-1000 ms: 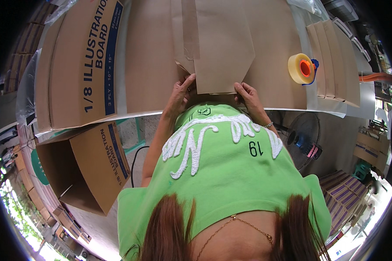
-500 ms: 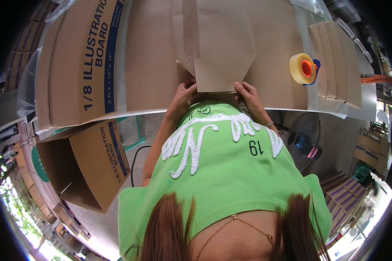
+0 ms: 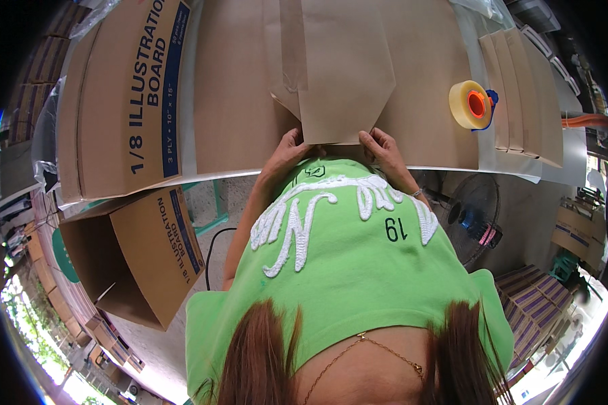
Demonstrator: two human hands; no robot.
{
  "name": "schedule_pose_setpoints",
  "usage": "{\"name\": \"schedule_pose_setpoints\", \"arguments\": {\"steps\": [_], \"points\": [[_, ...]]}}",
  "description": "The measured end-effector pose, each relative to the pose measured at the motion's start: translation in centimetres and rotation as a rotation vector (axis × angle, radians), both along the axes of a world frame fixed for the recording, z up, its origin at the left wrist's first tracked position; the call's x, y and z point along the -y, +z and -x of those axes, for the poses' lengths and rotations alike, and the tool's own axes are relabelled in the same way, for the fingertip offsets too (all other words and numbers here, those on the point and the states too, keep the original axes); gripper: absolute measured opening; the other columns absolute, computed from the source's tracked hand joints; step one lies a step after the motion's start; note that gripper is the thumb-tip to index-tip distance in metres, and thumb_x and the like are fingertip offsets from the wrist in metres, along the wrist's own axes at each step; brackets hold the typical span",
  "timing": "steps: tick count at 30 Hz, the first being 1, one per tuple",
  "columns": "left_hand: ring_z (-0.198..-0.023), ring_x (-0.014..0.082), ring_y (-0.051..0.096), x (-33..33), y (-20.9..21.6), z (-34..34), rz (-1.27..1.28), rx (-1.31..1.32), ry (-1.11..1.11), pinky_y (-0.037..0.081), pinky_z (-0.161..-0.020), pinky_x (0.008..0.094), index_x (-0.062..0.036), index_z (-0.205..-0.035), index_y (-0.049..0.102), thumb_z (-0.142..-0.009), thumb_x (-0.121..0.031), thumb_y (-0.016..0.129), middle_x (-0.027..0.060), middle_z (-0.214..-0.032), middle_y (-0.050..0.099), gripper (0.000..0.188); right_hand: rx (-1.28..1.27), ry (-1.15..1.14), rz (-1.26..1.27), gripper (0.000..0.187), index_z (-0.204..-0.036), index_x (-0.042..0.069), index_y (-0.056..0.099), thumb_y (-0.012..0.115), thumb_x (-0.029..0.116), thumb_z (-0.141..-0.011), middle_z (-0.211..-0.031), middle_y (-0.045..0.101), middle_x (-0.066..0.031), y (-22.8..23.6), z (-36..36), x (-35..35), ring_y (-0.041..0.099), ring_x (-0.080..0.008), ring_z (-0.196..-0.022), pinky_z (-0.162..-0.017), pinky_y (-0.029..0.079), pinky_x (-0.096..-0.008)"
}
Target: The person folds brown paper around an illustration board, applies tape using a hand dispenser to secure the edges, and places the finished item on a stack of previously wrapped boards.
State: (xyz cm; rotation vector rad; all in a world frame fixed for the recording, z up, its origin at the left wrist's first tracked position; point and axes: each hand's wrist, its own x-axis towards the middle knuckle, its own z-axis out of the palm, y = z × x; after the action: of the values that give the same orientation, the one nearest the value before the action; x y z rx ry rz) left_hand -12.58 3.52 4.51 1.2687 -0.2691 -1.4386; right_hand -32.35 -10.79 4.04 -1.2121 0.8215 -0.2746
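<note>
Kraft-paper wrap [image 3: 348,50] at bench [image 3: 574,158] near edge, mid, end flap [image 3: 338,118] twd body. R hand [image 3: 383,148] fingers pinch flap's R corner; L hand [image 3: 292,150] at L corner, fingers part hidden, can't tell grip. Prob. one per side for even tension.

The kraft-paper package [image 3: 348,74] is light brown with a darker tape strip [image 3: 292,47]. Right of the package, the packing-tape roll [image 3: 461,105] is pale yellow around an orange core [image 3: 477,104]; left of the package, the brown carton [image 3: 108,101] bears a navy band [image 3: 173,88]. Below the package, the shirt [image 3: 358,283] is lime green with white appliqué [image 3: 301,229].
</note>
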Motion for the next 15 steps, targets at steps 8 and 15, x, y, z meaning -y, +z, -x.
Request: {"name": "schedule_pose_setpoints", "arguments": {"steps": [8, 15], "points": [[-0.083, 0.0125, 0.062, -0.3, -0.4, 0.0, -0.085, 0.154, -0.166, 0.051, -0.074, 0.0264, 0.0071, -0.109, 0.06, -0.084, -0.03, 0.073, 0.0095, -0.096, 0.067, 0.047, -0.009, 0.039, 0.059, 0.031, -0.078, 0.009, 0.053, 0.059, 0.034, -0.096, -0.066, 0.045, 0.0074, -0.2, 0.2, 0.1, 0.039, -0.0015, -0.057, -0.049, 0.032, -0.02], [-0.089, 0.0167, 0.062, -0.6, -1.0, -0.8, -0.057, 0.227, -0.262, 0.05, -0.08, 0.0287, 0.0085, -0.11, 0.06, -0.08, -0.037, 0.076, 0.0132, -0.1, 0.066, 0.056, 0.003, 0.057, 0.032, 0.03, -0.08, 0.01, 0.053, 0.057, 0.034, -0.097, -0.067, 0.043, 0.0083, 0.4, 0.1, -0.1, 0.037, -0.0014, -0.058, -0.05, 0.031, -0.0203]]}}
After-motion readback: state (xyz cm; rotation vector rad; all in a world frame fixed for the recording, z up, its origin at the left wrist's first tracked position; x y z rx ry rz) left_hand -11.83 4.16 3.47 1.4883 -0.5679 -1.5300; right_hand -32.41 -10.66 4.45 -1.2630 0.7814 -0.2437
